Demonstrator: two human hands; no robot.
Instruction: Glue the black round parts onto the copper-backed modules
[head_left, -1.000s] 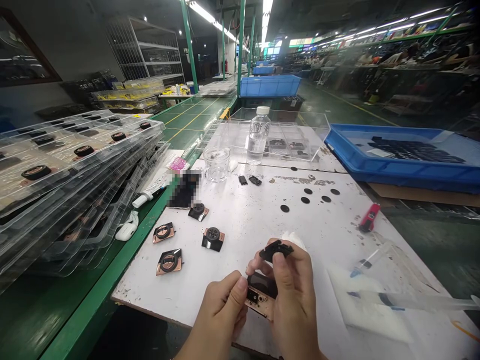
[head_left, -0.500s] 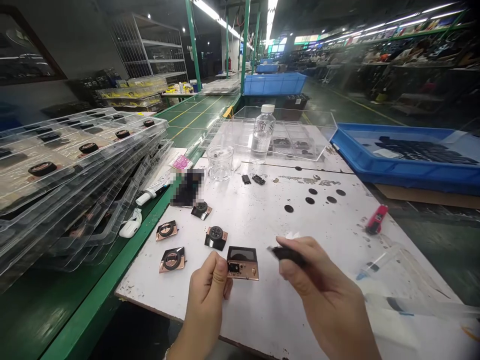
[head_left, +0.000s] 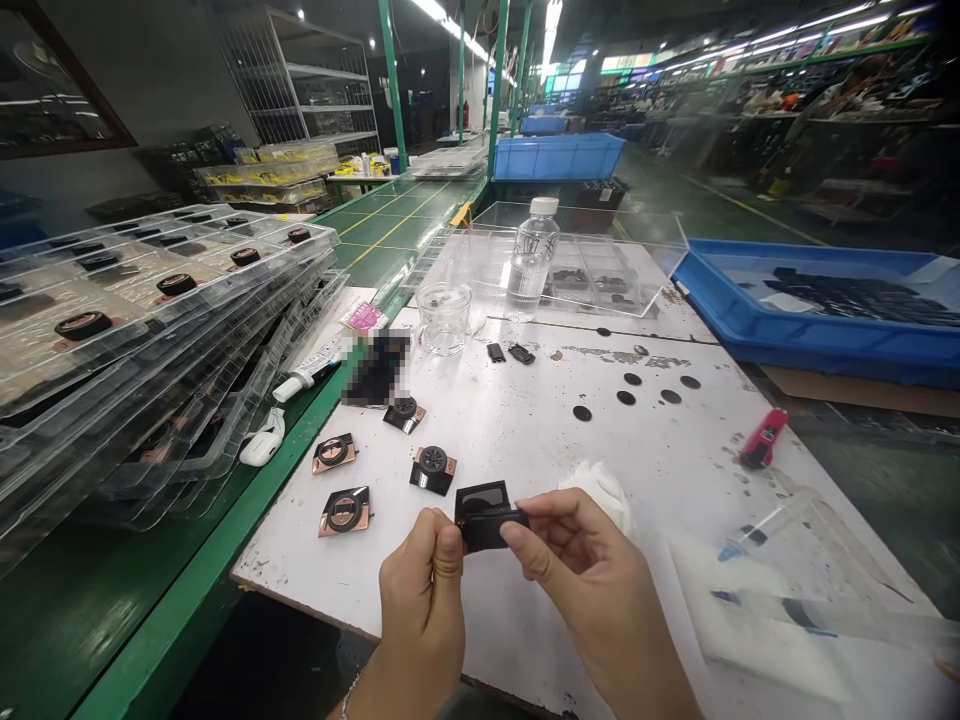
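Observation:
Between thumb and fingers, my left hand (head_left: 424, 585) pinches the left edge of a copper-and-black panel with a dark window (head_left: 482, 496). My right hand (head_left: 581, 560) grips a black rectangular cover (head_left: 491, 530) by its right end. That cover lies against the panel's lower part and hides the copper face there. Whether the two are fastened cannot be seen. Beyond my left hand lie similar copper-and-black pieces with round dials, among them one dial piece (head_left: 433, 469) and another at the left (head_left: 346, 511). A crumpled white tissue (head_left: 600, 490) sits behind my right hand.
Small black discs (head_left: 626, 398) and two black parts (head_left: 510, 353) lie farther back, near a clear cup (head_left: 444, 318) and a water bottle (head_left: 531, 262). Stacked clear trays (head_left: 247, 330) stand left. At right are a blue bin (head_left: 825, 345), a red cutter (head_left: 763, 438) and syringes (head_left: 757, 535).
My right hand has moved left and brought the black cover onto the copper part of the panel. My left hand still holds the panel in nearly the same place.

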